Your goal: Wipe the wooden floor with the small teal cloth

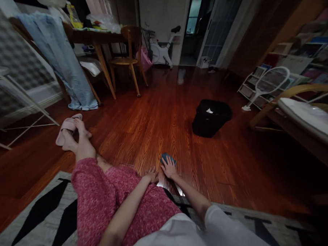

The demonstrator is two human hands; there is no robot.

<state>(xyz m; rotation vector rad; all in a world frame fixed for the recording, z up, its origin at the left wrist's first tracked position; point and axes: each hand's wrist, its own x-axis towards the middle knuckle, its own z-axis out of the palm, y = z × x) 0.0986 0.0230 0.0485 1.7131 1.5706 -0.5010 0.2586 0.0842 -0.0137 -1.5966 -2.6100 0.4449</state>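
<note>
While the person sits on the floor, the right hand (169,168) lies palm down on a blue-green cloth (165,155), fingers spread across its top, not curled round it; cloth flat against the wooden floor (150,126), its edges showing past the fingertips. Left hand (152,175): just beside the right, nearer the body, fingers loosely extended, unclenched, grasping nothing that I can see; whether it bears on the floor or the leg, cannot tell. Against the left forearm: mottled red trousers (101,189), legs folded out to the left. Behind both hands, a grey rug (41,204) with black shapes. Ahead and to the right of the cloth hand, well apart from it, a black bin (209,121) stands upright, a scrap of white at its top. Well out to the left of the left hand, a pale pink slipper (68,124) at the feet. Farther right, a white racket (273,80) leans near a low shelf. Farther left, pale blue jeans (65,64) hang down to the floor beside a cluttered table (86,35). Farthest, roughly straight ahead of the hands: a white exercise bike (160,54).
</note>
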